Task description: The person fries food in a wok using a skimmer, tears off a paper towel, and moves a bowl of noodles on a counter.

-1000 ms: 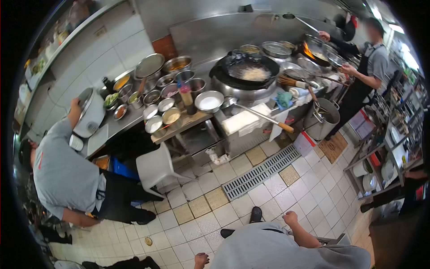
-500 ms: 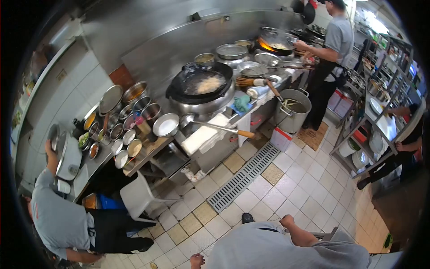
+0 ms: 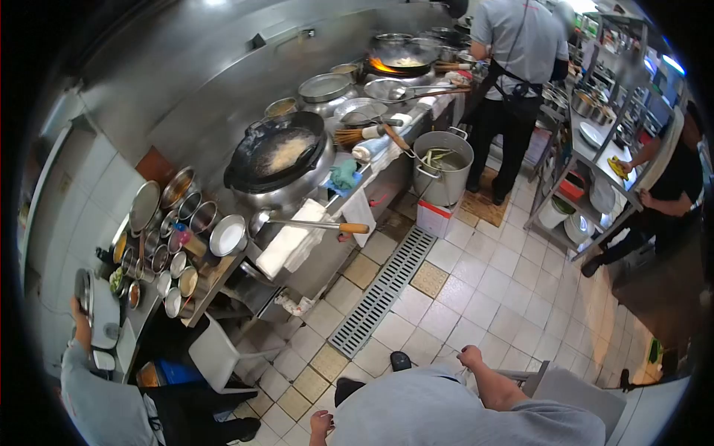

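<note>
At the bottom edge my left hand (image 3: 321, 424) hangs beside my grey shirt, its fingers loosely curled and a little apart, with nothing visible in it. My right hand (image 3: 470, 357) is closed like a fist in front of my body over the tiled floor, with no object showing in it. My shirt (image 3: 446, 409) and a dark shoe (image 3: 400, 361) show between and ahead of the hands. Neither hand touches the counter. Beyond them a ladle with a wooden handle (image 3: 355, 227) lies by a folded white cloth (image 3: 291, 239), near a large wok (image 3: 279, 152) with food in oil.
A floor drain grate (image 3: 383, 291) runs ahead. A plastic chair (image 3: 213, 349) stands left, near a co-worker at a cooker (image 3: 106, 312). A big pot (image 3: 444, 167) rests on a box. Another co-worker stands at the stove; a third is by the metal shelves (image 3: 576, 160) at right.
The view has swung right, so the counter and woks sit further left. The co-worker at the stove has turned their back and no longer shows a raised ladle. My hands stay near my body.
</note>
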`<state>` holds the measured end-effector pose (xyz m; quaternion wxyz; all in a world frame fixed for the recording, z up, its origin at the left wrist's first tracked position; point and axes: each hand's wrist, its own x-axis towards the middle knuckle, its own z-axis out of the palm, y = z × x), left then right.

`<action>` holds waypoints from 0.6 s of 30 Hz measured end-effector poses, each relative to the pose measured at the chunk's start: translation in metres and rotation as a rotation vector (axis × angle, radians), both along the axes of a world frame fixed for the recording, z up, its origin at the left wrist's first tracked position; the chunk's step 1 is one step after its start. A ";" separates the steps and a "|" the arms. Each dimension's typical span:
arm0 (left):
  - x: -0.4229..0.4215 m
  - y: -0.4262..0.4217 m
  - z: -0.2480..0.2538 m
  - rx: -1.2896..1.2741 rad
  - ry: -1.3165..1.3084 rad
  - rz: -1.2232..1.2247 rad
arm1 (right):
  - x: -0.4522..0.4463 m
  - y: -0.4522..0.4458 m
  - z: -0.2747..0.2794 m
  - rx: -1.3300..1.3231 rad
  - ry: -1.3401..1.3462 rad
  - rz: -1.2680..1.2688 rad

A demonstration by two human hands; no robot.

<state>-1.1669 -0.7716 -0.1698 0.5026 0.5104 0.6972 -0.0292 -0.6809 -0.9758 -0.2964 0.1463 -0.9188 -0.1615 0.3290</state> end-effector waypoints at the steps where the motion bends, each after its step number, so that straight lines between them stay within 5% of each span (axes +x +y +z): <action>1: 0.006 0.006 0.006 0.009 -0.007 0.013 | -0.003 -0.004 -0.002 0.002 0.001 -0.022; 6: 0.029 0.016 0.043 -0.006 0.147 -0.059 | -0.024 -0.008 0.012 -0.122 0.049 0.046; 18: 0.017 0.015 0.005 -0.039 0.089 -0.110 | -0.035 -0.033 0.008 -0.088 0.071 -0.069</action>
